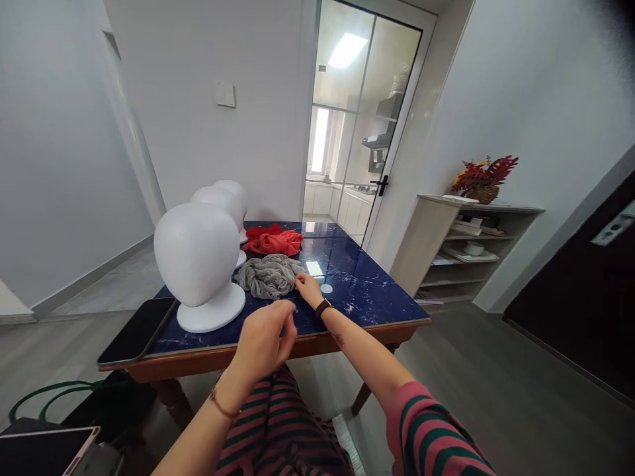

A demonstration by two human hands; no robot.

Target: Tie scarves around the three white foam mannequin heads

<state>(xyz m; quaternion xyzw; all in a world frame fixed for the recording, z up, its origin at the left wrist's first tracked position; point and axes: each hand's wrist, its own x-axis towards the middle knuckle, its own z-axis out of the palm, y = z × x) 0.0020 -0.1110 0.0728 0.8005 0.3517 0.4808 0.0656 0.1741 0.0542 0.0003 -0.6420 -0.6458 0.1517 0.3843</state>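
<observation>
A bunched grey scarf (270, 276) of thin wrinkled cloth lies on the dark blue marbled tabletop (347, 284). At its right edge, my right hand (308, 289) has its fingertips together on the cloth. My left hand (268, 336) is raised over the table's front edge, fingers curled in and thumb close to them, with nothing showing in it; it is apart from the scarf. A red bunched cloth (278, 242) lies just behind the grey one. To the left stands a white mannequin head (197, 254) on a round base, with two more lined up behind it.
A black phone-like device (136, 330) overhangs the table's left front corner. Below it are a dark bag with green handles (59, 390) and another screen device (47, 453). A shelf unit (431, 244) stands at the right, beside a glass door (364, 125).
</observation>
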